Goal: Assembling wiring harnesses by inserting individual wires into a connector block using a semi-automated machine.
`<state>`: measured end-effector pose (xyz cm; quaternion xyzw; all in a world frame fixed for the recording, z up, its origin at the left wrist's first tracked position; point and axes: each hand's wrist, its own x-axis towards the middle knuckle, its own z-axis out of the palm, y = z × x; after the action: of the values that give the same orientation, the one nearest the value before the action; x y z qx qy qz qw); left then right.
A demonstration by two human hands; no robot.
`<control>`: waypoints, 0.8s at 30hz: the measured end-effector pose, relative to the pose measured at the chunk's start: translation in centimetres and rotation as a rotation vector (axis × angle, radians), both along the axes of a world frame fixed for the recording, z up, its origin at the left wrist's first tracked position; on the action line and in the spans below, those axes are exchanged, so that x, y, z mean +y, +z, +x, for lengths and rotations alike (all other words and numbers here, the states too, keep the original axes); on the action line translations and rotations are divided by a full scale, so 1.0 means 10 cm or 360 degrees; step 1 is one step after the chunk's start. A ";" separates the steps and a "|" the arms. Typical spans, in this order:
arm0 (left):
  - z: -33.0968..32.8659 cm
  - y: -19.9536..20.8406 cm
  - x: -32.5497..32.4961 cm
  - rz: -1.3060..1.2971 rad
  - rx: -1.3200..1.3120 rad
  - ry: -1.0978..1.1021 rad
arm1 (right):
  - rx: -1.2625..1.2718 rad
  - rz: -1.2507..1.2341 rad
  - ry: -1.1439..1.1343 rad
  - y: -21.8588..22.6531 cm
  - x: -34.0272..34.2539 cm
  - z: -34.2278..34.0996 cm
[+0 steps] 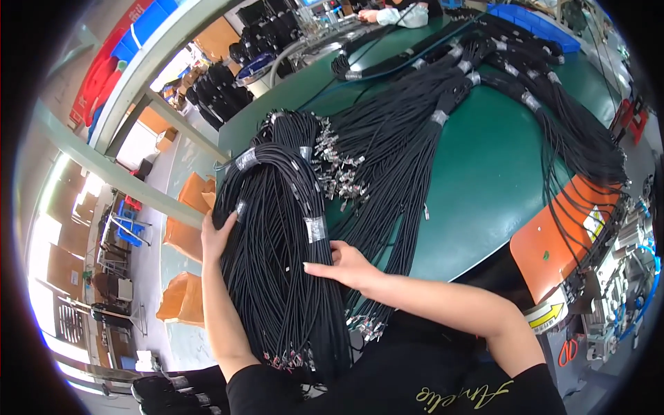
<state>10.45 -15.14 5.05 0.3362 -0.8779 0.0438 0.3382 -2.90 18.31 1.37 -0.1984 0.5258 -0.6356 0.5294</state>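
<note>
A thick bundle of black cables (270, 207), bent over at its far end, lies in front of me with bands of clear tape around it. My left hand (218, 236) holds its left side, the thumb near a taped spot. On the right side my right hand (349, 266) grips the same bundle below a tape band (315, 229), its thumb across the front and its other fingers partly hidden. Small connectors (287, 360) show at the cables' near ends. Beside it, more loose cables (387, 138) fan out across the green table (484, 180), with connector ends (342, 176) touching the bundle.
Further taped cable bundles (553, 104) cover the table's far right. An orange panel (564, 235) and a machine (609, 304) stand at the right edge. A pale metal frame (124, 169) rises at the left. Across the table, another person's hand (370, 15) is at work.
</note>
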 end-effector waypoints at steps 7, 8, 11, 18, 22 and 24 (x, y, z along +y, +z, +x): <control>-0.05 0.35 0.06 0.1011 -0.0081 0.0028 | 0.0524 -0.0604 -0.0485 -0.19 0.19 0.05; -0.07 0.34 0.13 0.0809 -0.0052 0.0054 | 0.0509 -0.0592 -0.0508 -0.09 0.30 0.02; -0.10 0.31 0.30 0.0407 -0.0029 0.0049 | 0.0245 -0.0736 -0.0701 0.22 0.51 -0.32; -0.88 1.41 0.95 -0.0013 0.0898 -0.0083 | 0.0649 -0.1064 -0.1079 1.10 0.80 -1.28; -1.58 2.67 1.75 -0.0264 0.1112 -0.0934 | 0.1023 -0.1324 -0.1221 1.51 1.52 -1.75; -2.08 2.90 1.99 -0.0529 0.0994 -0.1012 | 0.1046 -0.1569 -0.1190 1.48 1.95 -1.87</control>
<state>-10.35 4.78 34.06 -0.0108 -0.7747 -0.0253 0.6318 -21.63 37.83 16.20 -0.4032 0.3419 -0.8465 -0.0628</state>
